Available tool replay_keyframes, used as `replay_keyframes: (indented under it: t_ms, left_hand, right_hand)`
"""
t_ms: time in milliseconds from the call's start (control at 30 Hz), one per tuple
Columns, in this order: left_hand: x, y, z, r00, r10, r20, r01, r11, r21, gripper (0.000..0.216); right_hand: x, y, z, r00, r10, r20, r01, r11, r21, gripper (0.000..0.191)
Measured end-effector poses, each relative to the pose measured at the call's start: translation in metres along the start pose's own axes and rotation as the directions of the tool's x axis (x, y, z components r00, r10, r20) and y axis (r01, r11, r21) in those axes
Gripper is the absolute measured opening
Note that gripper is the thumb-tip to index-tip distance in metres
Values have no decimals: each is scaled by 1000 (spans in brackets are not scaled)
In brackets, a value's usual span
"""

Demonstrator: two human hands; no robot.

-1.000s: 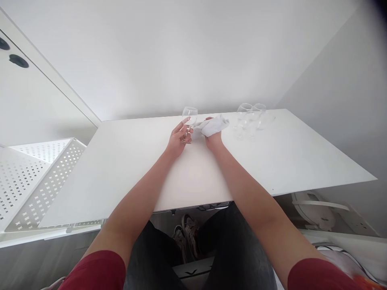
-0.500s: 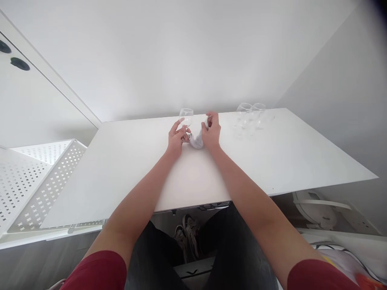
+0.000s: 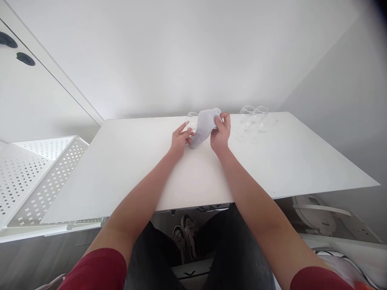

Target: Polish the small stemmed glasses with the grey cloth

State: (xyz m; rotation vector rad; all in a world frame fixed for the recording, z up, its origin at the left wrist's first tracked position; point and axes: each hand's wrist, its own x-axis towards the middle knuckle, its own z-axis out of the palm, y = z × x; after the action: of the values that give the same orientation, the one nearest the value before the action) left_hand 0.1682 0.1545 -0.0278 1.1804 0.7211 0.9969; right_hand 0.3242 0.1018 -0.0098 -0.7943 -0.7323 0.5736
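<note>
My left hand (image 3: 180, 138) pinches the stem of a clear wine glass (image 3: 191, 117) that stands near the far edge of the white table (image 3: 127, 169). A white cloth (image 3: 204, 125) hangs in front of the glass and hides most of its bowl. My right hand (image 3: 221, 133) grips the top of that cloth, fingers closed on it. Both hands are close together, at the middle of the table's far side.
Three more clear wine glasses (image 3: 253, 119) stand in a group to the right of my right hand. A white perforated metal shelf (image 3: 36, 173) lies to the left of the table. Walls close the back and right. My legs and shoes (image 3: 186, 233) show under the table.
My right hand has lifted the cloth from low beside the glass's stem up over the bowl. My left hand has kept its hold on the stem.
</note>
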Motion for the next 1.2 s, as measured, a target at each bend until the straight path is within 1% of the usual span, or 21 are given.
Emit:
replay_keyframes:
  t_ms: [67, 100, 167, 200, 233, 267, 300, 333, 400, 433, 467, 500, 567, 633, 700, 800, 900, 967, 1033, 1133, 1200]
  left_hand:
    - [1, -4, 1, 998, 6, 56, -9, 999, 53, 59]
    - [2, -6, 1, 997, 16, 76, -22, 997, 79, 49]
    - [3, -10, 1, 995, 49, 82, -60, 989, 135, 26]
    - [4, -11, 1, 994, 75, 76, -87, 982, 168, 16]
    - [3, -12, 1, 992, 103, 79, -117, 971, 207, 9]
    - [2, -12, 1, 987, 128, 102, -150, 957, 249, 6]
    - [1, -11, 2, 979, 144, 146, -182, 940, 290, 9]
    - [-1, -10, 2, 968, 148, 202, -209, 921, 329, 15]
    - [-5, -7, 3, 952, 118, 284, -226, 894, 387, 34]
    - [-7, -5, 4, 948, 96, 304, -220, 887, 406, 44]
    - [-8, -4, 4, 946, 79, 314, -212, 884, 416, 53]
    - [-9, -3, 5, 946, 68, 317, -203, 888, 413, 59]
    - [-10, -2, 4, 945, 62, 322, -187, 908, 374, 66]
    - [-9, -1, 2, 938, 51, 343, -163, 938, 305, 70]
    - [-8, 0, 1, 928, 27, 371, -118, 967, 227, 73]
    - [-7, 3, -1, 908, -8, 418, -49, 991, 125, 71]
    - [-7, 7, 0, 913, -18, 407, 7, 1000, 30, 66]
    - [-6, 8, 0, 926, -17, 376, 31, 999, -32, 62]
    - [-4, 7, 0, 935, -20, 354, 49, 996, -73, 57]
    - [-1, 2, 1, 958, -42, 285, 74, 992, -103, 51]
    - [1, -1, 2, 979, -37, 199, 65, 989, -136, 50]
  right_hand:
    - [-9, -6, 9, 987, -13, 160, 39, 986, -162, 27]
    - [-12, -7, 13, 964, -14, 265, 84, 964, -253, 24]
    - [-15, -4, 19, 880, -18, 475, 232, 888, -397, 15]
    - [-15, -1, 21, 837, -30, 547, 316, 842, -437, 10]
    - [-14, 3, 22, 808, -51, 587, 389, 794, -467, 8]
    - [-12, 6, 22, 799, -77, 596, 442, 748, -496, 8]
    - [-10, 9, 20, 809, -103, 578, 471, 703, -533, 10]
    - [-7, 11, 18, 832, -123, 541, 474, 663, -579, 11]
    - [-3, 12, 11, 895, -139, 423, 410, 629, -661, 15]
    - [-1, 11, 8, 925, -139, 355, 356, 646, -675, 18]
    - [2, 9, 4, 948, -127, 293, 297, 688, -662, 20]
    - [4, 8, 1, 965, -98, 245, 234, 748, -621, 22]
    - [8, 3, -4, 982, 6, 191, 86, 878, -472, 22]
    - [11, 0, -7, 974, 140, 178, -86, 956, -279, 20]
    - [13, -3, -9, 949, 259, 177, -248, 965, -82, 20]
    - [11, -5, -7, 881, 409, 238, -445, 887, 123, 24]
    - [4, -1, 2, 806, 509, 302, -578, 786, 219, 38]
    - [-2, 5, 10, 803, 523, 286, -591, 762, 266, 49]
    - [-6, 14, 15, 835, 508, 210, -549, 784, 288, 54]
    - [-8, 27, 19, 909, 417, -19, -396, 876, 276, 42]
    - [-7, 32, 19, 932, 325, -162, -282, 928, 242, 30]
